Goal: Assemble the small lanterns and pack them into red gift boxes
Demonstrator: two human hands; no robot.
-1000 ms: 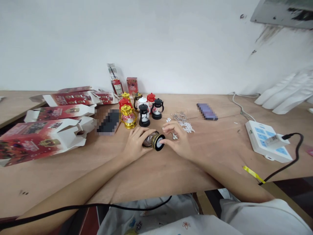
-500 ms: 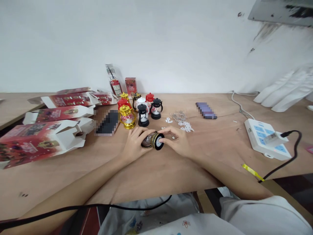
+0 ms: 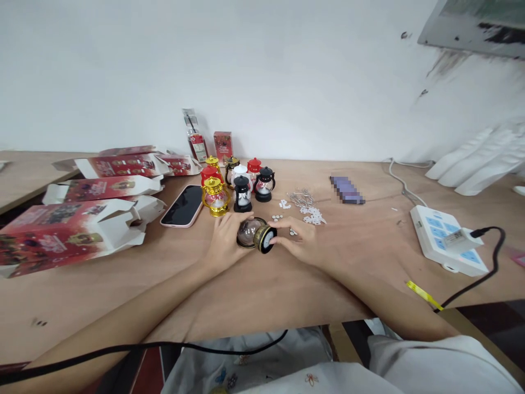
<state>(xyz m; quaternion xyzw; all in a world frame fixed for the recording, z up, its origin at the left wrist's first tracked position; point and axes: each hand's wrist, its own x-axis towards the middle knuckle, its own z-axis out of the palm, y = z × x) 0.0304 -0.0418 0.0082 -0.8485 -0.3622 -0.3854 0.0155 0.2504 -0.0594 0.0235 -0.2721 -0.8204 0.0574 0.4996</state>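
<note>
My left hand (image 3: 225, 241) is closed around the clear globe end of a small bronze-and-black lantern (image 3: 250, 232), which lies tipped on its side. At its other end, the round base (image 3: 266, 239) faces toward me and to the right, showing a pale disc in its black underside. My right hand (image 3: 298, 239) pinches the rim of this base between thumb and fingers. Whether the base is joined to the globe, I cannot tell. Beyond my hands stand several small lanterns, among them a gold one (image 3: 215, 197), a black one (image 3: 242, 196) and a white one (image 3: 240, 174).
White plastic bits (image 3: 313, 215), metal wire pieces (image 3: 301, 198) and small round cells (image 3: 277, 218) lie beyond my right hand. Red printed boxes (image 3: 61, 232) and a phone (image 3: 183, 207) are at left. A power strip (image 3: 445, 235) sits at right; a black cable (image 3: 143, 346) crosses below my arms.
The view has shifted slightly. The lantern's base has turned a little between my right fingers, and more of the globe shows. Both hands keep their hold.
</note>
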